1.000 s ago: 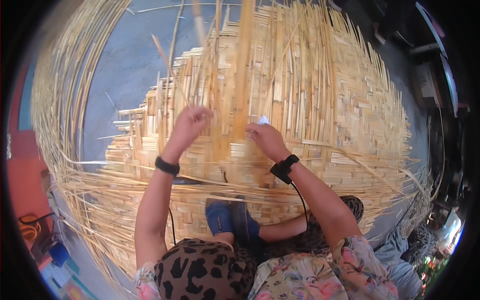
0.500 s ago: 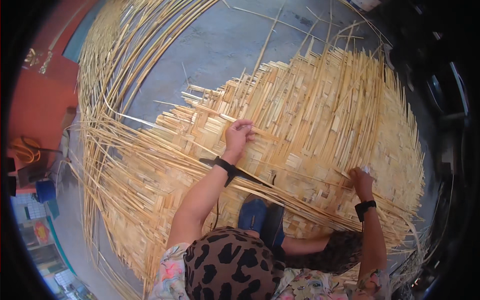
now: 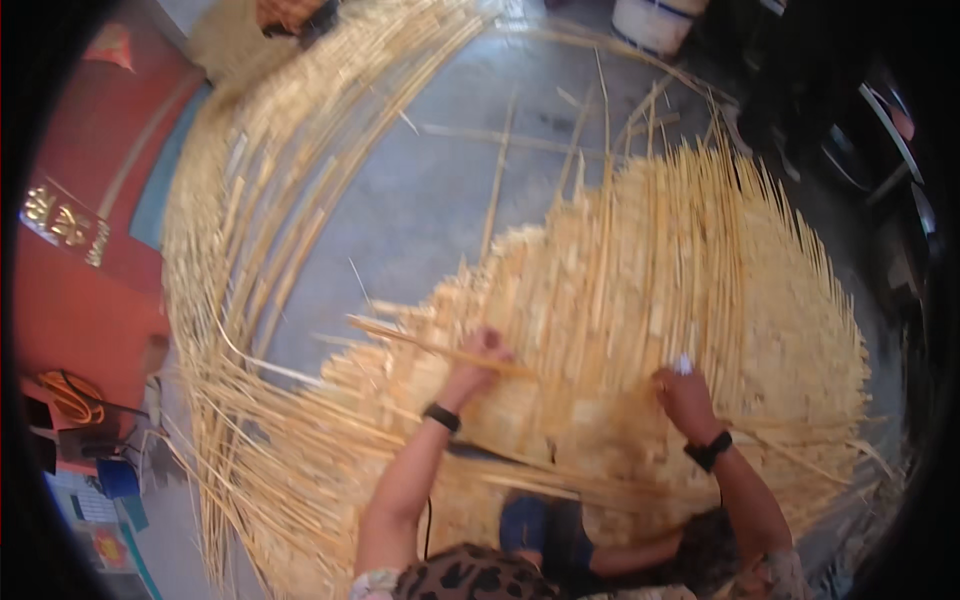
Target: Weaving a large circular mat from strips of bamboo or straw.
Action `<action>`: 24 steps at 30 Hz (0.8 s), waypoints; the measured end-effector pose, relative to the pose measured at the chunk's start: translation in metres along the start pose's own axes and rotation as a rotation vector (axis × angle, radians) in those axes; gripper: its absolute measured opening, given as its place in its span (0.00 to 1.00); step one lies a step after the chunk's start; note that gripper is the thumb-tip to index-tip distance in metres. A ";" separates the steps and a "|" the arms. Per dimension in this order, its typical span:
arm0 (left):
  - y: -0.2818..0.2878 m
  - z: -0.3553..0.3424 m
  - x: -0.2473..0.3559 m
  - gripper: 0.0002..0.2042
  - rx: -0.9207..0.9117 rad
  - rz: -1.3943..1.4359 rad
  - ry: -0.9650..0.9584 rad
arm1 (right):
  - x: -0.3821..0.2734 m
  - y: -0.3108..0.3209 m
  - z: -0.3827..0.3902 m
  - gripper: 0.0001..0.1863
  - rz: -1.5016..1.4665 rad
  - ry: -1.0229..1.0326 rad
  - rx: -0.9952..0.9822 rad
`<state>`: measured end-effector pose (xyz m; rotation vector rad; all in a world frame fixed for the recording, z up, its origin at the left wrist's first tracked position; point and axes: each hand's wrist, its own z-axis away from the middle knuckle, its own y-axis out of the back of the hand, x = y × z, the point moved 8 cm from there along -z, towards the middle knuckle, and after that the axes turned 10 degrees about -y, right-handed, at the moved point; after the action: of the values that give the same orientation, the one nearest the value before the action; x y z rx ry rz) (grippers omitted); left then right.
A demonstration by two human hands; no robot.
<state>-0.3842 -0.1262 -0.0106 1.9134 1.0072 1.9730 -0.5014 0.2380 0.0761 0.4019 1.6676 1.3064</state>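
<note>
My left hand [image 3: 482, 355] is closed on a long pale cane strip [image 3: 420, 340] lying slanted across the ragged edge of a large woven mat [image 3: 545, 290]. My right hand [image 3: 680, 390] is to its right, fingers curled down at the mat's surface, with a small white piece [image 3: 684, 364] at the fingers; motion blur hides what exactly they grip. Loose strips [image 3: 260, 420] run across the mat's lower left, over my forearms' level. My blue shoe [image 3: 525, 525] shows below them on the mat.
A long bundle of loose cane [image 3: 290, 170] curves along the left over grey floor [image 3: 390, 200]. Beyond are a red panel [image 3: 90, 300], an orange coiled cord [image 3: 75, 395] and a blue container [image 3: 117, 477]. A white bucket [image 3: 655, 25] stands at the back, dark clutter at the right.
The view has swung to show more floor and the bucket ahead. Since a second ago my hands have moved apart, and my left hand has gone onto a slanted strip, which it still holds.
</note>
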 end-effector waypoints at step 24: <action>-0.009 -0.050 -0.005 0.16 0.185 0.096 -0.074 | -0.125 -0.169 -0.136 0.27 -1.019 -0.513 -0.564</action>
<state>-0.4340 -0.1379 -0.0159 2.1523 1.1328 1.9019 -0.5035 0.0055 -0.0172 -0.3992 0.7863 0.7278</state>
